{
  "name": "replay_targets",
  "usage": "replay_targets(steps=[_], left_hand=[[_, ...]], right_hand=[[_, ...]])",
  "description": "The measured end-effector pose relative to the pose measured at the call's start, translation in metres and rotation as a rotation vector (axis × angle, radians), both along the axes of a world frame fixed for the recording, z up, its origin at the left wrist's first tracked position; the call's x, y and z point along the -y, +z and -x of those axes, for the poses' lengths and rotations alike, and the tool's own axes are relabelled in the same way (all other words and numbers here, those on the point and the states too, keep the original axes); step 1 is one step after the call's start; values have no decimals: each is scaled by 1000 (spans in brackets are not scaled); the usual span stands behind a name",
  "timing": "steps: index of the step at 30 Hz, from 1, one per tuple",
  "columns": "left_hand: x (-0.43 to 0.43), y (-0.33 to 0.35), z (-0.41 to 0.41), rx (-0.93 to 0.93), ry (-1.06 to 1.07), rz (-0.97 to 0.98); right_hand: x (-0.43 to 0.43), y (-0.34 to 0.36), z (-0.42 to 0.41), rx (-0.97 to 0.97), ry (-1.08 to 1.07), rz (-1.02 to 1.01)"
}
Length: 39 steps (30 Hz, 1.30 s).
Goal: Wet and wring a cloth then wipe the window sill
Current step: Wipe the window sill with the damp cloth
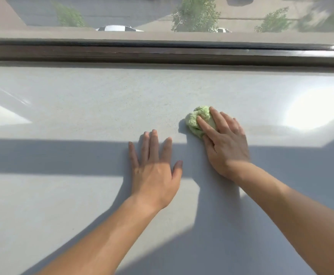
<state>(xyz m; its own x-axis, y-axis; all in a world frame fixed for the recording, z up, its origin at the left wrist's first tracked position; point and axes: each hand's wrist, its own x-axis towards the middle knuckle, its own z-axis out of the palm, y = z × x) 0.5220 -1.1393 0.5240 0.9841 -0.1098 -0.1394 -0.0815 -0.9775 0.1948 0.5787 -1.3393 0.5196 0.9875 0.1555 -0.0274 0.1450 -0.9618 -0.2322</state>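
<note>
The pale window sill (72, 108) spans the view, crossed by bands of shadow. A bunched green cloth (193, 121) lies right of centre; the left hand (154, 171) rests flat nearer, just left.

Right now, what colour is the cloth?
Light green cloth, bunched under the right hand; head view shows it best.

**No writing to read**

No lettering, label, brand or number can be read: the window sill (102, 96) and the cloth (192, 121) at 2 o'clock are plain, and the cars (116, 28) outside at 12 o'clock are too blurred.
</note>
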Motion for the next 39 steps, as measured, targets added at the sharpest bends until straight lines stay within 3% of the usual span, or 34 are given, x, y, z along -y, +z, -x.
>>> replay_targets(steps=[4,8,10,17,20,28,34,39], left_hand=[[4,1,9,4,16,12],[7,-5,20,-10,48,12],[10,-9,27,-15,50,-12],[-1,-15,15,9,83,-12],[-7,-13,22,7,97,26],[-9,-13,40,-26,105,48],[-12,-13,47,-33,70,67],[-17,-11,70,-54,25,100]], right_hand=[[32,-2,2,-18,129,-16],[63,-3,-27,-66,-249,-14],[52,-6,-17,-54,-284,7],[2,-21,55,158,99,-73],[20,-20,53,146,222,-64],[11,-14,64,110,-128,-53],[12,-18,122,66,160,-6],[10,-16,121,32,-207,-62]])
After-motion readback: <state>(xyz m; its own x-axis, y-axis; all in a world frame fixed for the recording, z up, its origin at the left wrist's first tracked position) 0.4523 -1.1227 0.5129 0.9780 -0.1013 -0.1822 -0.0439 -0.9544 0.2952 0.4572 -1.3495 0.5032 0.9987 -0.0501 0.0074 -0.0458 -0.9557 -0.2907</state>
